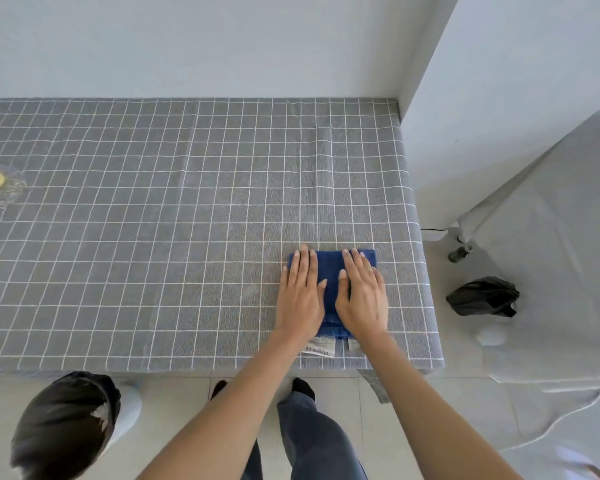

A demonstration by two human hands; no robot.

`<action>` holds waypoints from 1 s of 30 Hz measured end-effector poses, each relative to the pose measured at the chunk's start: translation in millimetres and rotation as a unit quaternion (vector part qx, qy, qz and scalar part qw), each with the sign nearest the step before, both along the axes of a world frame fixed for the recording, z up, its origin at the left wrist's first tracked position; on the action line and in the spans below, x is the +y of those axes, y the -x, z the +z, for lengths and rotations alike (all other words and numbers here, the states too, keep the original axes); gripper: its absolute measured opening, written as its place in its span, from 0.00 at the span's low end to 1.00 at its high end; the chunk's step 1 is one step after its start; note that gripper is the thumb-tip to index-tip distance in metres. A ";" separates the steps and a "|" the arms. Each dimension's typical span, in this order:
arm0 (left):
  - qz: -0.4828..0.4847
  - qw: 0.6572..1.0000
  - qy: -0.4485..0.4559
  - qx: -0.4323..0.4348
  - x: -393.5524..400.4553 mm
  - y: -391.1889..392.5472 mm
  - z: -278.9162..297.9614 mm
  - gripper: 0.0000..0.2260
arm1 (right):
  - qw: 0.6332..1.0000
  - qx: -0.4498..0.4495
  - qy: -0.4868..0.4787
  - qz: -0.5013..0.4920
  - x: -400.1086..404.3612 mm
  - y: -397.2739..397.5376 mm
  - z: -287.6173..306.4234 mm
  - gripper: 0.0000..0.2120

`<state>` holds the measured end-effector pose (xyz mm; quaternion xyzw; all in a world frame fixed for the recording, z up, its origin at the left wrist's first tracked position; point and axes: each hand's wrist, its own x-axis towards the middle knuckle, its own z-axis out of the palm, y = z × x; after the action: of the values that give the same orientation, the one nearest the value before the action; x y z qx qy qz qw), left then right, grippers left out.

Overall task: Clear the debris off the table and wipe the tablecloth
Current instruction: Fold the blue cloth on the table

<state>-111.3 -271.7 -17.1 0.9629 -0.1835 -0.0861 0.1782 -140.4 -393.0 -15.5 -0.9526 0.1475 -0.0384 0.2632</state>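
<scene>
Tablecloth (174,209): grey, white-gridded, creased lengthwise.

We see two bare forearms here, no sleeves reaching the wrists, no watch or rings on the left hand (300,296) or the right hand (361,296). Down below, we've got loose dark blue-grey jeans (312,438), wide in the leg, and dark socks or shoes (302,386) at the feet.

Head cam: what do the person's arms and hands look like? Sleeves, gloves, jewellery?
Both forearms are bare up to the frame edge, with no sleeve in view. The left hand and right hand have no gloves, and no rings, watch or bracelets are visible. Nails look short and unpainted.
</scene>
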 end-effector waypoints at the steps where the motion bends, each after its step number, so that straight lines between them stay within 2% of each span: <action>1: -0.007 1.000 -0.020 0.005 1.6 0.4 -2.6 0.31 | 0.999 0.030 0.021 0.007 -1.8 3.1 -2.5 0.27; 5: -0.026 0.998 -0.061 0.016 8.6 0.1 -4.9 0.32 | 0.991 0.103 0.088 0.011 -9.7 14.4 -7.6 0.27; 9: -0.033 0.995 -0.087 0.023 9.0 -0.3 -2.1 0.30 | 0.989 0.124 0.078 -0.012 -15.9 22.2 -8.3 0.26; 20: -0.035 0.994 -0.092 0.044 9.1 -2.2 3.7 0.28 | 0.990 0.126 0.061 -0.014 -17.7 22.7 -7.6 0.25; 24: -0.032 0.992 -0.097 0.074 6.9 -4.0 6.5 0.29 | 0.985 0.158 0.063 -0.005 -17.4 18.7 -4.6 0.26; 30: -0.029 0.994 -0.055 0.086 30.0 -14.4 22.5 0.27 | 0.978 0.200 0.067 0.006 -17.7 5.6 21.4 0.26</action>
<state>-96.9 -241.7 5.4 0.9544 -0.1906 -0.1840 0.1376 -146.0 -410.7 5.9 -0.9574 0.1889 0.1441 0.1642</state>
